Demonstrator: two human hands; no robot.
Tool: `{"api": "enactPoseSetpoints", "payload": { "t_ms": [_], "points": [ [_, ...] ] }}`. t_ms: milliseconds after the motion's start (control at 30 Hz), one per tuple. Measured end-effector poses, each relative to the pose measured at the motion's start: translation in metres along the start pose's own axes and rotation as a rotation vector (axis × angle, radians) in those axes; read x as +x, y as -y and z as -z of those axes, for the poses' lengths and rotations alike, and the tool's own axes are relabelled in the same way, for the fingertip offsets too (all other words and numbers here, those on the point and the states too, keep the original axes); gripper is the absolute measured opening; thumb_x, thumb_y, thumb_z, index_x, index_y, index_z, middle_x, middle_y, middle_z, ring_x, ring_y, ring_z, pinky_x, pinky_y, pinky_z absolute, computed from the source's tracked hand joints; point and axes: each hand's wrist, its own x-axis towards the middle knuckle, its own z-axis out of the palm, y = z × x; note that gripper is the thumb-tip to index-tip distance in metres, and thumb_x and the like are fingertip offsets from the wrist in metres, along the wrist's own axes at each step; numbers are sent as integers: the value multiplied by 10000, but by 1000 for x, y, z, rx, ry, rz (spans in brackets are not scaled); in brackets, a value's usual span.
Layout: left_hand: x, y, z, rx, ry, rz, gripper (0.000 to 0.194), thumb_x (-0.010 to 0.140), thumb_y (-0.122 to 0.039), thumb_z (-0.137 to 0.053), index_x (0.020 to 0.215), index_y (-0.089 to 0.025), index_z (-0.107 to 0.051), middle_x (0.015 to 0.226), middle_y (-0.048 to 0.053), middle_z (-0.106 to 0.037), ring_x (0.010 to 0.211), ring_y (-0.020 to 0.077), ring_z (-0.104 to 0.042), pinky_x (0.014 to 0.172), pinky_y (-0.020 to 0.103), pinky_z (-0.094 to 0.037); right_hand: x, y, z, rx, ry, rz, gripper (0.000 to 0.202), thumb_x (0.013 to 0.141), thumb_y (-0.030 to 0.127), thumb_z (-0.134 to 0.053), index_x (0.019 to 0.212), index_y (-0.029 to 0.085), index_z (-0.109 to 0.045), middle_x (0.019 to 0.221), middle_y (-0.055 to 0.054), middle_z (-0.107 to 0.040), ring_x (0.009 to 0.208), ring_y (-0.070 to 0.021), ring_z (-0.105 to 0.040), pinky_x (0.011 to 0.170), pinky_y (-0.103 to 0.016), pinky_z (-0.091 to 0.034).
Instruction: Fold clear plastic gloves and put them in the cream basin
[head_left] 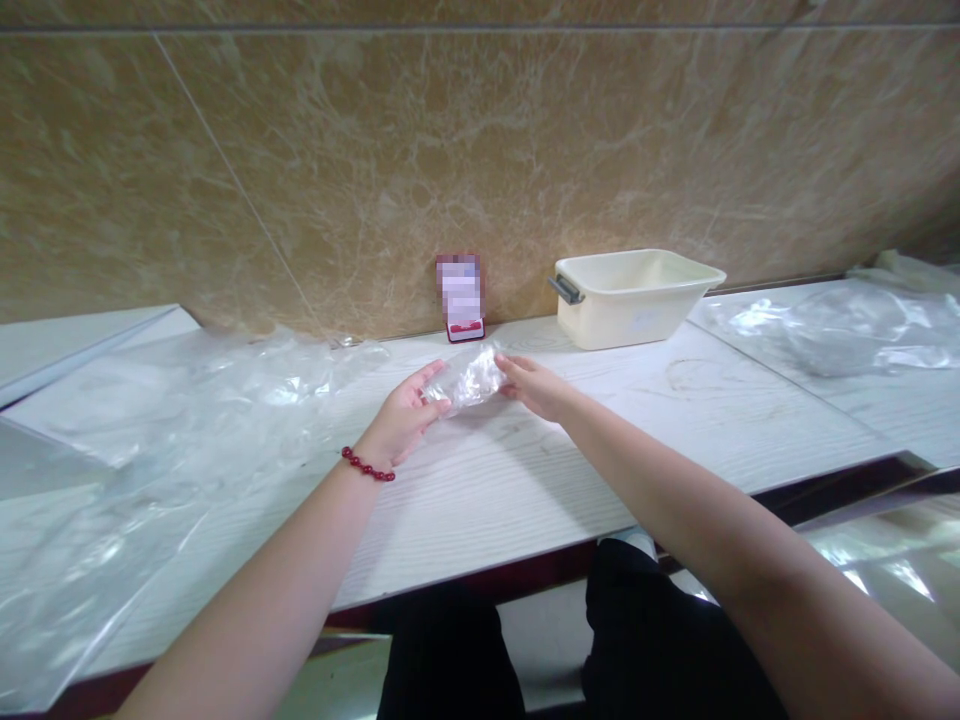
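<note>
A crinkled clear plastic bag [469,380] is pinched between both hands just above or on the bench [480,490]; which of the two, I cannot tell. The left hand [409,410] grips its 8 o'clock end between thumb and fingers, and the right hand [531,385] closes its fingertips on the 3 o'clock end. Holding opposite ends probably keeps such limp film spread and steady. Whether anything is inside is unclear.

At 12 o'clock, close beyond the bag, a small red-edged case [466,330] stands propped near the wall [360,180], its face blurred; it would limit a forward reach. At 2 o'clock sits a cream plastic tub [607,325], perhaps set back to leave working room. Loose plastic sheeting [277,390] spreads from 9 to 8 o'clock, crowding the left forearm's side; more clear film [832,330] lies well apart, near 3 o'clock.
</note>
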Motion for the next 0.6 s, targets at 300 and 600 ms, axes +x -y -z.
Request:
{"api": "enactPoseSetpoints", "payload": {
  "t_ms": [300,600],
  "points": [
    [2,8,-5,-25,-42,-94,690,602,-96,-622,1220,-185,-327,1196,74,-433,954,128,-492,840,240,-378,-9,8,-1,420,258,-146,194,760,297,-500,901,165,-515,899,-48,-593,780,-95,-568,640,-194,-462],
    [5,18,-9,192,-54,-181,724,611,-100,-598,1250,-192,-272,1252,103,-376,988,162,-493,846,271,-382,-3,2,-13,554,92,-214,72,806,190,-422,812,159,-486,763,-11,-592,653,-56,-568,556,-143,-480]
  ]
}}
